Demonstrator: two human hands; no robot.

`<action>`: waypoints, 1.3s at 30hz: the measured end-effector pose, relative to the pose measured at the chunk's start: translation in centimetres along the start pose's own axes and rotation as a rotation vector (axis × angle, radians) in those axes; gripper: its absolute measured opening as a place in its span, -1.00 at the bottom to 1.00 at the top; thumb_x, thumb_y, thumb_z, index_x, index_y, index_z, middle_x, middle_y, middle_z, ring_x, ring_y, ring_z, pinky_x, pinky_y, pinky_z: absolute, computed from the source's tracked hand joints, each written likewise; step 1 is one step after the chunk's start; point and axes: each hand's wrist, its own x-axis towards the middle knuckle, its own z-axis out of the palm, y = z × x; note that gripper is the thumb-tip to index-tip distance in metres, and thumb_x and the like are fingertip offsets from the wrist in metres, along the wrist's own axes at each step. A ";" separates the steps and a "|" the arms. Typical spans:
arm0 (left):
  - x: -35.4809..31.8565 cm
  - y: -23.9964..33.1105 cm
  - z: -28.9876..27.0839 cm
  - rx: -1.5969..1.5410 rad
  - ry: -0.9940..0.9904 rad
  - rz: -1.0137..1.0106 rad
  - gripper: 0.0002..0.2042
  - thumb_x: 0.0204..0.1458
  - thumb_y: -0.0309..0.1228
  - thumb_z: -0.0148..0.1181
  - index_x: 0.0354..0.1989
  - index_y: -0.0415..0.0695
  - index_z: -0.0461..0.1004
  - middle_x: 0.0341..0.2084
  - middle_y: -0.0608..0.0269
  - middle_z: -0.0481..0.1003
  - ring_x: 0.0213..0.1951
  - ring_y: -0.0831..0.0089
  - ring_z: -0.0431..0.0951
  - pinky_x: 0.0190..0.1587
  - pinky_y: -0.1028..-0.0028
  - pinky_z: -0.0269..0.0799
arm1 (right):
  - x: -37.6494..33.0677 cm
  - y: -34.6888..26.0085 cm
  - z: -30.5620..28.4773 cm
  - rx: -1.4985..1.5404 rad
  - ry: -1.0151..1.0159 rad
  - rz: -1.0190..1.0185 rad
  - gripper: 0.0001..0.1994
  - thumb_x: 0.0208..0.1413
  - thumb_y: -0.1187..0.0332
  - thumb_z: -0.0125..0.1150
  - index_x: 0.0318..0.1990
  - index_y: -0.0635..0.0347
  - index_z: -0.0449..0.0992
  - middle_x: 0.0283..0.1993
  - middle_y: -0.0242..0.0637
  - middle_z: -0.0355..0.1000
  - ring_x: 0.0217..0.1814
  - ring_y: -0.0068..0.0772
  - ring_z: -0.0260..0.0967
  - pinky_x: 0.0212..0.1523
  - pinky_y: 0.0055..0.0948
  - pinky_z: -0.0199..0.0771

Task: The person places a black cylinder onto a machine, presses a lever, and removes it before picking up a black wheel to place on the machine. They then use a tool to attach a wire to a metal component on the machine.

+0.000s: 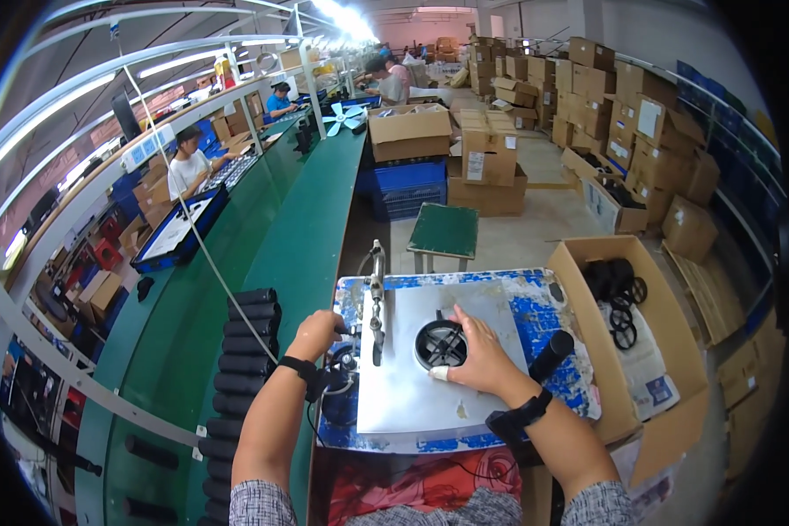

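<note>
Right hand [480, 358] presses the black wheel [440, 344] into the plate's [412, 394] hole, fingers flat and released, while at nine o'clock the left hand [317, 333] clenches the lever [377, 302] to work it.

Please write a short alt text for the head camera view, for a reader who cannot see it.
A person's right hand rests beside a black round part seated in a grey metal plate, while the left hand grips a lever beside a green conveyor.

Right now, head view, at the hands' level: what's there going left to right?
Row of black cylinders → left hand → hanging power screwdriver → round black part in the metal plate → right hand → open cardboard box.
</note>
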 end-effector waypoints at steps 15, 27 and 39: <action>-1.7 0.0 1.1 -0.090 0.170 -0.101 -0.70 0.03 -0.40 0.45 -0.06 -0.19 0.66 -0.11 -0.13 0.64 -0.04 -0.11 0.65 0.01 0.04 0.55 | -0.1 0.1 0.1 0.010 -0.014 0.003 0.24 -0.20 -0.03 0.67 0.53 0.46 0.02 0.39 0.03 0.34 0.46 0.09 0.28 0.49 -0.07 0.20; -4.7 2.7 -0.8 -0.175 0.066 -0.052 -0.63 0.12 -0.57 0.23 0.13 -0.18 0.61 0.10 -0.08 0.60 0.09 -0.05 0.62 0.12 0.18 0.53 | 0.0 0.5 0.1 0.022 -0.024 0.021 0.23 -0.19 -0.05 0.66 0.53 0.43 0.04 0.41 0.04 0.33 0.48 0.09 0.25 0.51 -0.03 0.16; -27.2 14.5 5.1 -0.473 0.886 0.066 -0.85 0.26 -0.55 0.21 -0.06 -0.27 0.60 -0.21 0.03 0.58 -0.15 0.24 0.58 -0.07 0.37 0.50 | -0.5 0.5 -0.2 -0.003 0.046 -0.029 0.12 -0.03 -0.13 0.55 0.52 0.37 0.08 0.51 0.06 0.18 0.56 0.14 0.10 0.55 -0.01 0.07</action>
